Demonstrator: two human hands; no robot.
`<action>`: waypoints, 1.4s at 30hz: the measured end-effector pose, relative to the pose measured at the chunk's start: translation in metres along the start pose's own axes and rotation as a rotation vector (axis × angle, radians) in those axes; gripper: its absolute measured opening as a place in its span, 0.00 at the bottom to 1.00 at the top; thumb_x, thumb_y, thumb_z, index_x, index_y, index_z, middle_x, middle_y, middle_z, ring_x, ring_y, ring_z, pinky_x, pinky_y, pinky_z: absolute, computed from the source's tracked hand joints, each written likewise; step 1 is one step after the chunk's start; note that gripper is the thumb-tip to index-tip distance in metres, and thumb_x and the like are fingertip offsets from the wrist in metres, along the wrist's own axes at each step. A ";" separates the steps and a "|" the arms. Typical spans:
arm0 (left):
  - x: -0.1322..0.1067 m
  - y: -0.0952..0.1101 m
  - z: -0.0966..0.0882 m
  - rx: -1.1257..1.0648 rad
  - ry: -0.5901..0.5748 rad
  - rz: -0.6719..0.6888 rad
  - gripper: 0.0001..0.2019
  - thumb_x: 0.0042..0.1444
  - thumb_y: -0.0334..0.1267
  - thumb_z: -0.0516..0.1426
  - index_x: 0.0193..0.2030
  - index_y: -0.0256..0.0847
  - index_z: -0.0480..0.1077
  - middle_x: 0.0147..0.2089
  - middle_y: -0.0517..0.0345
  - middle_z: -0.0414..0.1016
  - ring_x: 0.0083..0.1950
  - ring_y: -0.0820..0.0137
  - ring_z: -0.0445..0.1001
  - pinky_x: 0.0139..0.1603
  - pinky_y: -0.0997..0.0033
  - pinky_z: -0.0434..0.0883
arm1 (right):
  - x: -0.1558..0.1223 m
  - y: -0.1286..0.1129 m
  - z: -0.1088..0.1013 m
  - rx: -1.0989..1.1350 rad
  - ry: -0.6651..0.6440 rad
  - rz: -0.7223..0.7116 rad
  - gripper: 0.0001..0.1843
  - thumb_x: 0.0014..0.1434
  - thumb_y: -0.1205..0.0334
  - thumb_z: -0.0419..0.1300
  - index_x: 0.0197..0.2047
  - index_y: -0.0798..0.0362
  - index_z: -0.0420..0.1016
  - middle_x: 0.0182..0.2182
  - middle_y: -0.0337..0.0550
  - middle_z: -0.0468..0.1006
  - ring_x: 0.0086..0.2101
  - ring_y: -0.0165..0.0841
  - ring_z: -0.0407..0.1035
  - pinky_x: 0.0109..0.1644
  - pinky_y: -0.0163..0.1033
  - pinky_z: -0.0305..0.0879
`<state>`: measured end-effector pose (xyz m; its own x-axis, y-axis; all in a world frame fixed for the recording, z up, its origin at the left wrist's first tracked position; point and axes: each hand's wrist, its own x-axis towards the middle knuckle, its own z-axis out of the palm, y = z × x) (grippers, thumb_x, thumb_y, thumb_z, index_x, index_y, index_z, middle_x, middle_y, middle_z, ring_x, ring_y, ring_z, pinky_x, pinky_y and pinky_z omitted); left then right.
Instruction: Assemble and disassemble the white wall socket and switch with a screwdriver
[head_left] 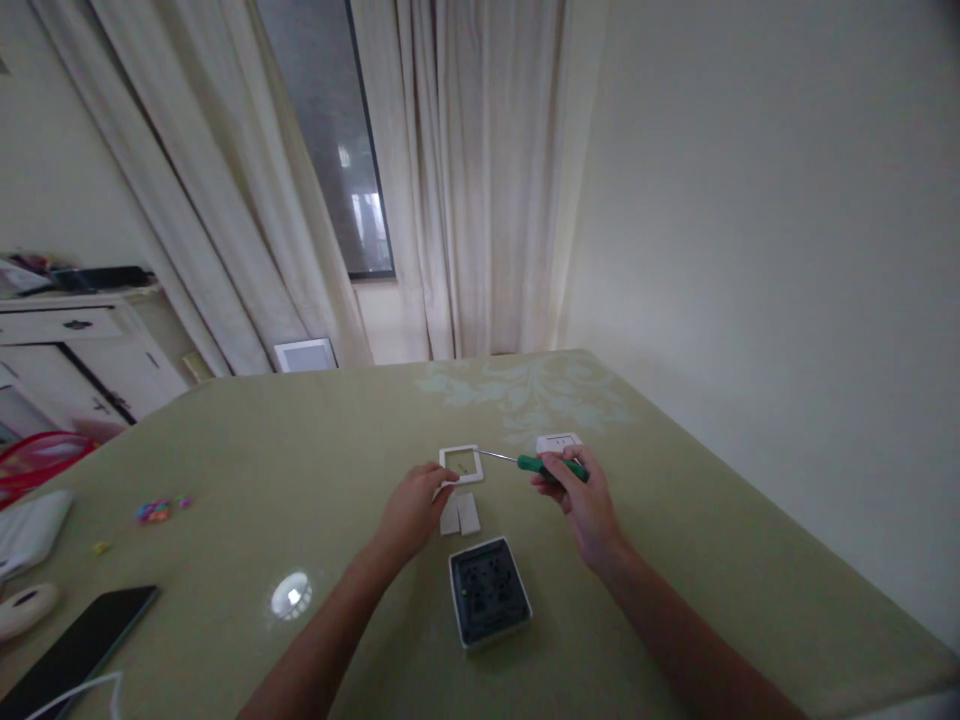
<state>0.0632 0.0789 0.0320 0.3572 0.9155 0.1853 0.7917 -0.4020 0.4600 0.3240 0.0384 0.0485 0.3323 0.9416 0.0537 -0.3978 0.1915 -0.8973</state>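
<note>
With left hand (pixel 411 508) bent over the near-left corner of the frame (pixel 459 449), pinching or merely touching impossible to tell, could nudge the small bits (pixel 462 468), perhaps screws, lying inside it on the worktop (pixel 322 450) and lose them. With screwdriver (pixel 529 464) gripped in right hand (pixel 583 492), tip at or just beside the far-right corner, could slip under too much push, jabbing toward the left hand.

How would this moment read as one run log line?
left hand: at white frame | right hand: holds green-handled screwdriver, tip near frame's far right corner | nearby: two white plates, dark-faced box, white socket
</note>
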 end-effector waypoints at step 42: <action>-0.068 0.072 0.030 -0.257 0.038 0.207 0.08 0.63 0.29 0.62 0.35 0.46 0.78 0.37 0.56 0.83 0.43 0.58 0.76 0.44 0.61 0.72 | -0.009 -0.009 0.003 0.079 0.035 -0.031 0.25 0.46 0.48 0.81 0.33 0.50 0.72 0.30 0.38 0.86 0.20 0.30 0.76 0.22 0.31 0.68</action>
<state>0.1104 -0.0126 0.0267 0.4749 0.8166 0.3281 0.5517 -0.5667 0.6119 0.3219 0.0292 0.0573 0.3743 0.9251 0.0641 -0.4531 0.2427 -0.8578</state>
